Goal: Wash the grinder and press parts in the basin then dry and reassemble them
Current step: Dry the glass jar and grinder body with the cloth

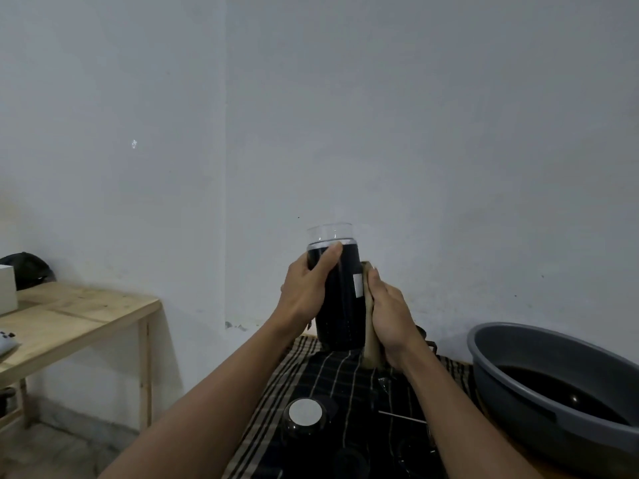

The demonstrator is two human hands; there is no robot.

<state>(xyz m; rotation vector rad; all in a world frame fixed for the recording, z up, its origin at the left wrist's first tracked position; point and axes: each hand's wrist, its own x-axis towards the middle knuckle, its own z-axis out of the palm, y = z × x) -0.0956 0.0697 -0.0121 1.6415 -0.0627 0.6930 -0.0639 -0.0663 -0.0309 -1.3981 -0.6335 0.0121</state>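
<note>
I hold a tall press beaker point(340, 292), black-sleeved with a clear glass rim on top, upright in front of me above the table. My left hand point(307, 288) grips its left side, thumb near the rim. My right hand point(389, 312) presses a beige cloth point(370, 326) against the beaker's right side. On the striped dark cloth point(311, 368) below lie a black cylindrical part with a white round top point(305, 414), a thin metal rod point(403, 417) and other dark parts that I cannot make out.
A grey plastic basin point(518, 344) holding dark water stands at the right. A wooden table point(86, 312) stands at the left with a white box point(7, 288) and a dark bag point(27, 267). A bare grey wall is behind.
</note>
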